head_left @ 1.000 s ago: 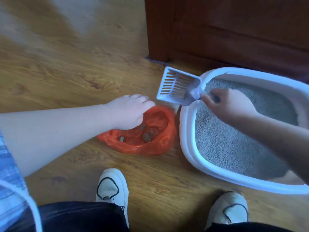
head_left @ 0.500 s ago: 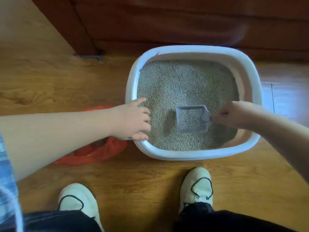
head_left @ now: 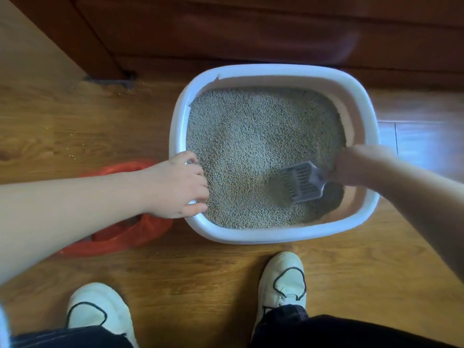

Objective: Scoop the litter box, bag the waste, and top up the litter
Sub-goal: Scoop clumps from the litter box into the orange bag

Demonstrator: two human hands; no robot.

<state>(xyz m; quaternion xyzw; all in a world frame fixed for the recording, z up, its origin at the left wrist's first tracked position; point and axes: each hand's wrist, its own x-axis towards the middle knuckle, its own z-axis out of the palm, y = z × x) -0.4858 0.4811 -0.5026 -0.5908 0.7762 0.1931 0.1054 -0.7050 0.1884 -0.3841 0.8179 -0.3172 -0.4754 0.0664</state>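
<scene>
The litter box point(head_left: 275, 237) sits on the wooden floor point(head_left: 200, 285) at scene centre, close to a dark wooden cabinet point(head_left: 251, 33) on the far side. It holds a deep bed of grey litter point(head_left: 251, 136). The box looks like stiff moulded plastic. Loaded with granules it is probably heavy, yet it could slide on the smooth boards, so the broad rolled rim is the place to brace it. The left hand point(head_left: 175, 187) does this: its fingers curl over the left rim, with the forearm stretched out low across the orange bag point(head_left: 125, 237). The bag lies on the floor just left of the box, touching or nearly touching its wall. It is thin, soft film and is likely to collapse unless its mouth is held open. The scoop point(head_left: 301, 182) is light, rigid, slotted plastic, best held by its short handle. The right hand point(head_left: 351, 169) grips that handle from the right in a closed fist, tilting the head down so the leading edge digs into the litter at the near right of the bed. Loose granules should drain through the slots, while clumps are fragile and call for a slow lift
</scene>
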